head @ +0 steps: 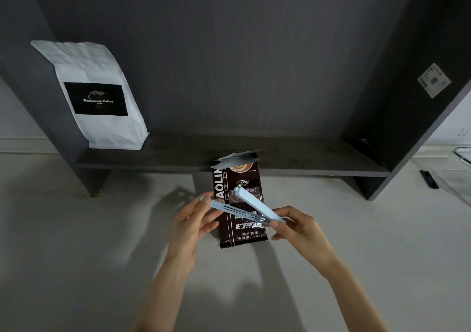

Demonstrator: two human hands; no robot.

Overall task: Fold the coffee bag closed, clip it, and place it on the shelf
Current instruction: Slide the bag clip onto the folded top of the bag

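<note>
Both hands, left hand point(190, 221) and right hand point(297, 227), hold the long pale-blue plastic clip point(244, 208) spread open; behind them the brown foil coffee bag point(238, 232) gapes unfolded, so clipping now could leave it unsealed.

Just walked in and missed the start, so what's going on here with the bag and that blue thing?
A person holds a light blue bag clip spread open, left hand on one arm, right hand at the hinge end. The dark coffee bag lies on the pale surface beneath, its top still open and unclipped. A white coffee bag already stands on the dark shelf.
</note>
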